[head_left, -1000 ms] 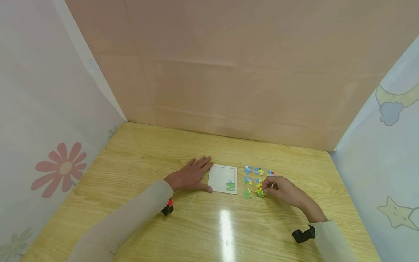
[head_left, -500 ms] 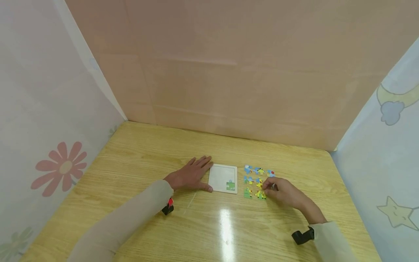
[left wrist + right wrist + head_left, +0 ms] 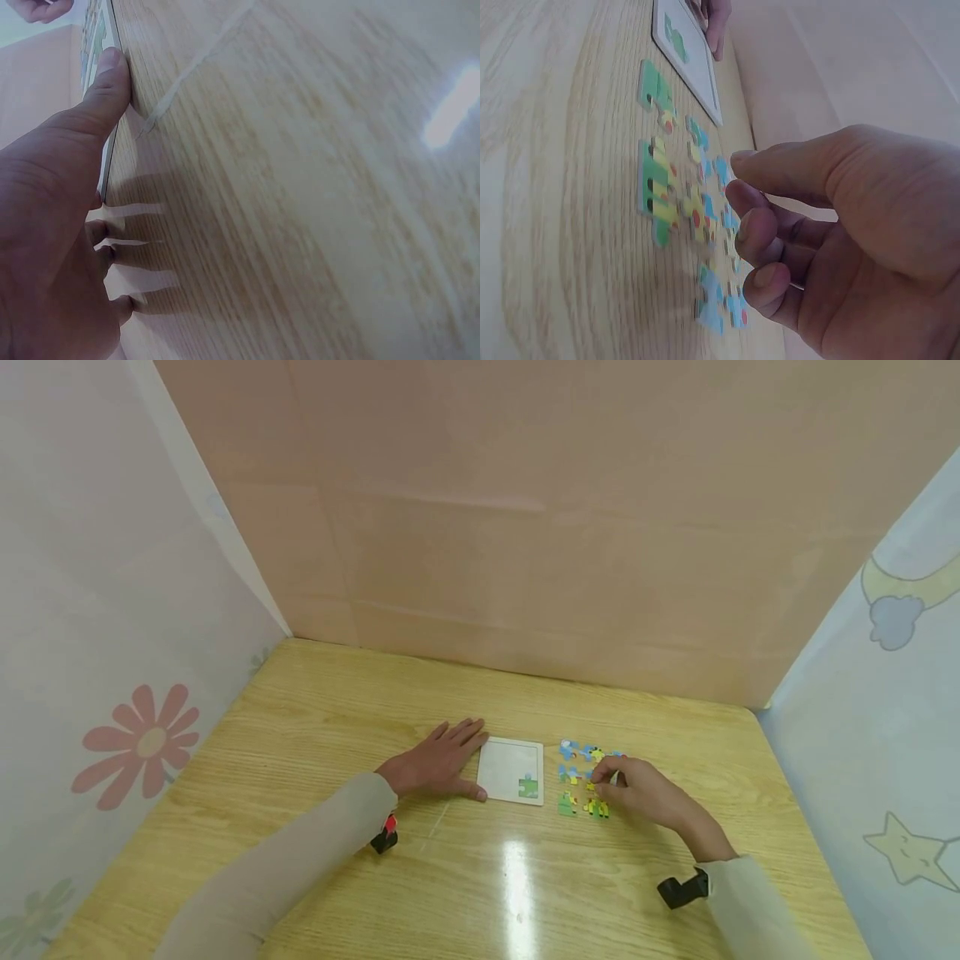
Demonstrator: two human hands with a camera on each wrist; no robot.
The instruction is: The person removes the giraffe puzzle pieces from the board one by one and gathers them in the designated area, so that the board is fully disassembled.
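My left hand (image 3: 437,764) lies spread on the table, thumb and forefinger at the left edge of a square white puzzle tray (image 3: 501,768). A green jigsaw piece (image 3: 528,787) sits in the tray's near right corner. To the right, my right hand (image 3: 647,787) hovers over loose jigsaw pieces laid in rows. In the right wrist view its fingers are loosely bent, thumb and forefinger tips slightly apart, with nothing between them. A green and yellow piece (image 3: 658,184) and a green piece with a yellow and red tab (image 3: 656,88) lie nearest; the fingers partly cover the blue ones.
The wooden table (image 3: 420,893) is bounded by a tan back wall (image 3: 525,568) and printed side sheets, one with a pink flower (image 3: 146,742), one with a yellow star (image 3: 911,852). Black wrist cameras hang below both cuffs. A light glare shows at the table's front.
The green and yellow piece in the near row has been turned straight beside its neighbour. My right hand has left it, shifting slightly left and away over the middle row. The left hand has stayed put.
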